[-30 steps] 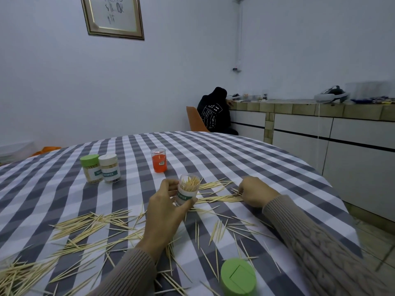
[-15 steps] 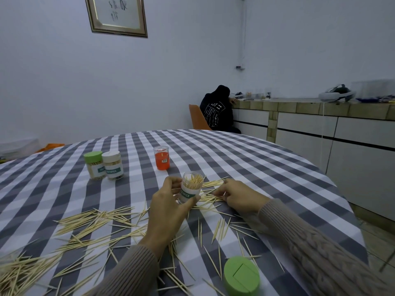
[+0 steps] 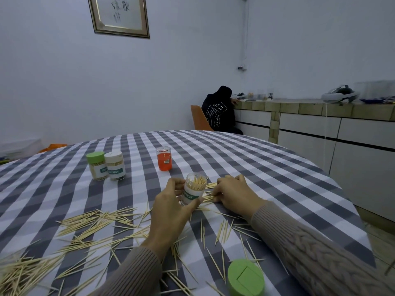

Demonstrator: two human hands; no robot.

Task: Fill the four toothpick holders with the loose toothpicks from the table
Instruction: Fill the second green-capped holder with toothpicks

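My left hand (image 3: 171, 212) grips an open clear toothpick holder (image 3: 193, 190), tilted and partly filled with toothpicks, just above the checked tablecloth. Right beside it my right hand (image 3: 233, 194) rests on the table with curled fingers gathering a small bunch of toothpicks (image 3: 208, 198). Loose toothpicks (image 3: 100, 223) lie scattered over the near left and middle of the table. Two capped, filled holders stand at the far left: one with a green lid (image 3: 96, 165), one with a white lid (image 3: 115, 166). An orange holder (image 3: 164, 158) stands open behind my hands.
A loose green lid (image 3: 245, 277) lies at the near edge by my right sleeve. The round table (image 3: 267, 167) drops off on the right toward a tiled counter (image 3: 310, 107). A person in black sits on an orange chair (image 3: 198, 117) at the back.
My right hand slid left across the table toward the holder, drawing toothpicks with it. My left hand kept the holder in about the same place.
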